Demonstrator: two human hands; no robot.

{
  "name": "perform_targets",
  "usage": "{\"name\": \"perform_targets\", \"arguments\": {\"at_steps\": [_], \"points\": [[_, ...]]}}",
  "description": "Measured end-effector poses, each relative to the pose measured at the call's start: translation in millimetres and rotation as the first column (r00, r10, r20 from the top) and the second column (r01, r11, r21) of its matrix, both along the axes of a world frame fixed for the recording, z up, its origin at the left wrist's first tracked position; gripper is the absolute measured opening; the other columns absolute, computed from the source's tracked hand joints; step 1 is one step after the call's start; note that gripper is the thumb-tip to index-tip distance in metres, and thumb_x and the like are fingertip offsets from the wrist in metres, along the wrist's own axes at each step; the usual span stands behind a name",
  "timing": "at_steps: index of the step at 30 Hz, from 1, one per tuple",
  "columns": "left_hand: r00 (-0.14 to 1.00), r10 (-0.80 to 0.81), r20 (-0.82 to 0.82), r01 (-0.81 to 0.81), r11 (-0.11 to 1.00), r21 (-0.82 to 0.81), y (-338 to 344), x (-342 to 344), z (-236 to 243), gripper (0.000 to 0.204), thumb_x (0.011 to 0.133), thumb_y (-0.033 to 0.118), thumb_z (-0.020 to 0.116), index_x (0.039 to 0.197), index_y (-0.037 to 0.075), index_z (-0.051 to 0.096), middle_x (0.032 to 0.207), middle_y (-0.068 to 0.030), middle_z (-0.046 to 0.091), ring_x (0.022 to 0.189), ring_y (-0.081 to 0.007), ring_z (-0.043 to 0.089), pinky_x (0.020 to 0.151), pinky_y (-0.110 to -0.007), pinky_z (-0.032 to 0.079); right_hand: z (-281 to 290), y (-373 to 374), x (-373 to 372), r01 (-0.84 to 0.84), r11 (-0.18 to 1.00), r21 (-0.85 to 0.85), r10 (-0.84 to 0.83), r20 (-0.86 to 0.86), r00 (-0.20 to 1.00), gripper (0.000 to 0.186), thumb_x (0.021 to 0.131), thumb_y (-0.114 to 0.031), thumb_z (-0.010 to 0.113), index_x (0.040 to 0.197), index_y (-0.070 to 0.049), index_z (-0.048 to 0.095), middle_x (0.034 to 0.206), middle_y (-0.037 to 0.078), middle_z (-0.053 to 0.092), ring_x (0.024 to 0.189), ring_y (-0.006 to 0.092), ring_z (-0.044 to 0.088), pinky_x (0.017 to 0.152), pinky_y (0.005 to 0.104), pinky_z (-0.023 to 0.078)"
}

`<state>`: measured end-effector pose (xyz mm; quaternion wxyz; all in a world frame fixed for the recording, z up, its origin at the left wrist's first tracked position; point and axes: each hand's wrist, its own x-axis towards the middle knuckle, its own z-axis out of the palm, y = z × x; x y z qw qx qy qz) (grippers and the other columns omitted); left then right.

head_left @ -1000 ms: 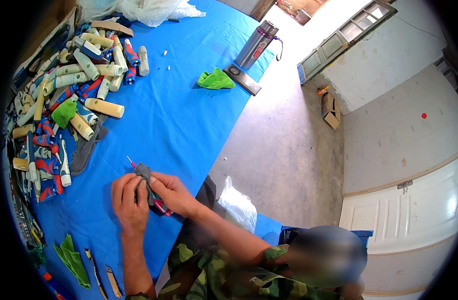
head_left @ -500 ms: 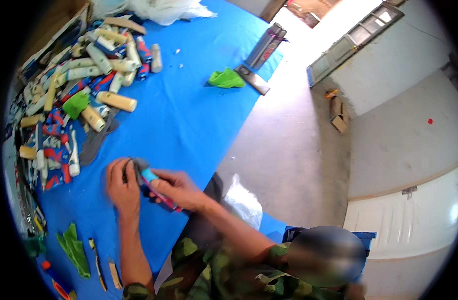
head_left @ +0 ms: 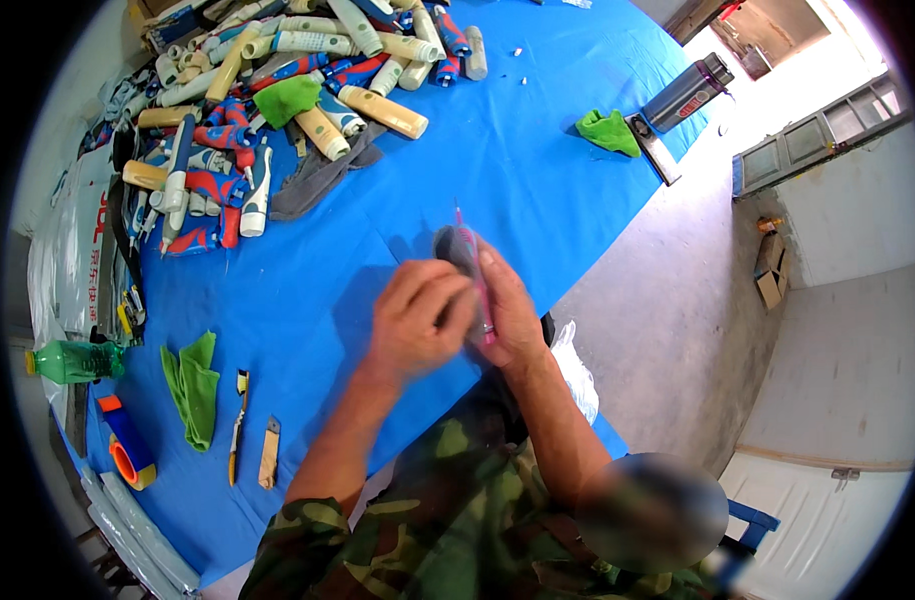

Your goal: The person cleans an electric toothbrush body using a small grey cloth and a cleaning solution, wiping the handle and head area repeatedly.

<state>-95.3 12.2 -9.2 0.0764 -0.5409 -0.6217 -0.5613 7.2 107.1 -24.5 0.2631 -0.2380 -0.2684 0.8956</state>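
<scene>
Over the near part of the blue-covered table, my right hand (head_left: 512,310) is wrapped round a slim electric toothbrush handle (head_left: 481,287) with a pink edge. Its thin shaft points away from me. A dark grey cloth (head_left: 453,246) lies against the handle's left side. My left hand (head_left: 417,312), slightly blurred, has its fingers curled on the cloth beside the handle; the fingertips are partly hidden. Ahead to the left is a heap of electric toothbrush handles (head_left: 317,42), cream, white, and blue with red. A green cloth (head_left: 288,99) and another grey cloth (head_left: 322,180) lie at its edge.
At the near left are a green cloth (head_left: 191,390), a yellow-black toothbrush (head_left: 239,425), a small wooden piece (head_left: 269,453), an orange-and-blue tape dispenser (head_left: 127,440) and a green bottle (head_left: 77,361). A dark flask (head_left: 687,93) and a green cloth (head_left: 608,132) sit near the far right edge.
My view has shifted, so the table's things appear further right and the heap higher up. The toothbrush handle has turned from slanting to nearly upright in view, its shaft now showing.
</scene>
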Motion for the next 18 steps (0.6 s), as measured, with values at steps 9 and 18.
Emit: {"name": "perform_targets", "arguments": {"at_steps": [9,18], "points": [[0.999,0.026,-0.032,-0.027,0.999,-0.026,-1.3,-10.2,-2.9,0.02,0.079,-0.001,0.082,0.096,0.002,0.071,0.098,-0.0097,0.067,0.084,-0.0293,0.066,0.071,-0.039,0.055,8.8,-9.4,-1.0,-0.022,0.992,0.121,0.01,0.103,0.995,0.044,0.114,-0.018,0.043,0.153,0.001,0.049,0.13,0.01,0.066,0.109,0.0139,0.066,0.094,0.0292,0.055],[0.986,0.165,0.026,-0.163,0.986,-0.04,-2.5,-27.3,-8.0,0.016,0.085,0.001,0.081,0.098,0.002,0.071,0.101,-0.012,0.069,0.088,-0.0303,0.068,0.074,-0.039,0.056,-0.7,-13.9,4.3,-0.215,0.836,0.505,0.038,0.338,0.94,0.042,0.111,-0.017,0.054,0.15,-0.001,0.056,0.108,-0.002,0.068,0.092,0.0036,0.058,0.08,0.0193,0.049]]}}
